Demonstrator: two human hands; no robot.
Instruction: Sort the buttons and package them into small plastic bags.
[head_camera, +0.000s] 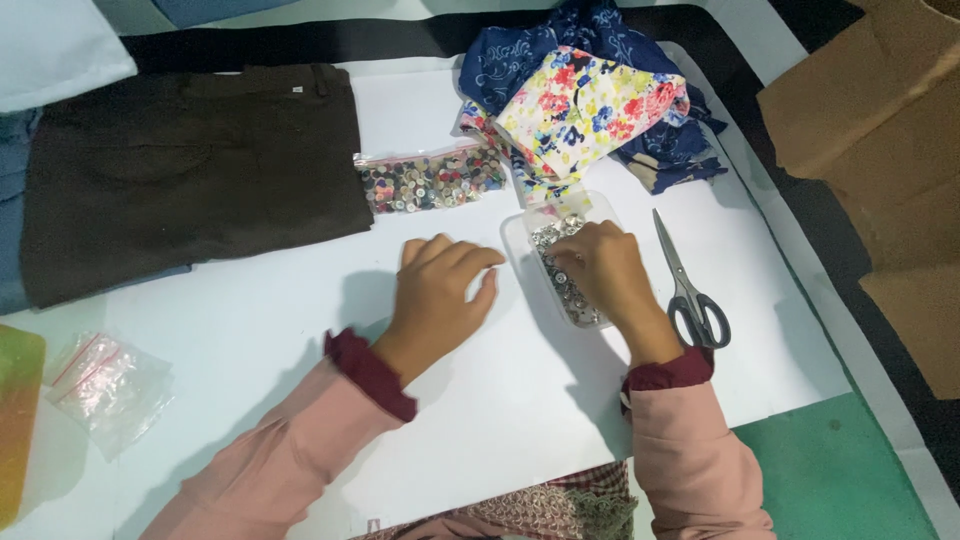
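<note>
Pink sleeves reach forward over the white sheet (300, 300). Left hand (440, 295) rests palm down, fingers loosely curled, holding nothing, just beside the clear box of metal snaps (520, 235); right hand (605, 275) dips curled fingers into it, grasp hidden. Scissors (690, 285) lie just right of that hand, a bag of buttons (430, 182) beyond.

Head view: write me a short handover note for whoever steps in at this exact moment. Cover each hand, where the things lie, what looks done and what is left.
Left hand: empty, resting palm down on the white sheet, beside the clear box.
Right hand: fingers down in the clear box of silver fasteners; a grip cannot be seen.
Bag of mixed buttons lies zipped behind the left hand. Scissors lie closed, right of the box. Brown trousers lie folded at the left, floral fabric bunched behind the box.
Done: things laid out.
Left: no fastener is out on the sheet yet; scissors untouched.
</note>
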